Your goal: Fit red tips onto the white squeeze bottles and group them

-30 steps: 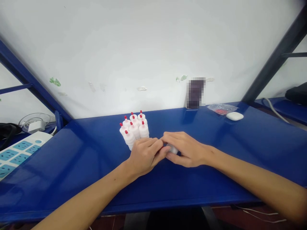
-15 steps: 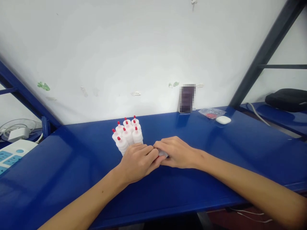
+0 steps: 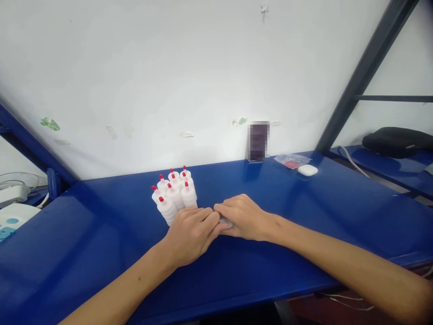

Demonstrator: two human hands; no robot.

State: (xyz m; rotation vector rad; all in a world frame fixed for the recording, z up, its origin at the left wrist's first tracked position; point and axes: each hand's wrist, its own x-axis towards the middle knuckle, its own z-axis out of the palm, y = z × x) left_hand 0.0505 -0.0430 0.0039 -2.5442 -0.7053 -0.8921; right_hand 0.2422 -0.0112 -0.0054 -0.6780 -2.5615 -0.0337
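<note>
My left hand [image 3: 192, 232] and my right hand [image 3: 241, 219] meet above the blue table, fingertips touching. Between them is a small white plastic bottle [image 3: 226, 221], mostly covered by the fingers. My right hand is closed around it, and the bent fingers of my left hand press against its near end. Just left and behind, several white squeeze bottles [image 3: 174, 194] with red-tipped nozzle caps stand upright in a tight cluster. My left hand hides the lower front of that group.
A phone-like, pixelated rectangle [image 3: 258, 141] leans on the wall. Right of it lie a clear plastic bag [image 3: 291, 160] with red pieces inside and a white rounded case [image 3: 307, 170]. A white power strip [image 3: 18, 214] sits at the left, a black pouch [image 3: 397, 141] far right.
The camera view has shifted slightly, so everything sits a little further left. Both hands stay together on the bottle, with only a small change in finger position.
</note>
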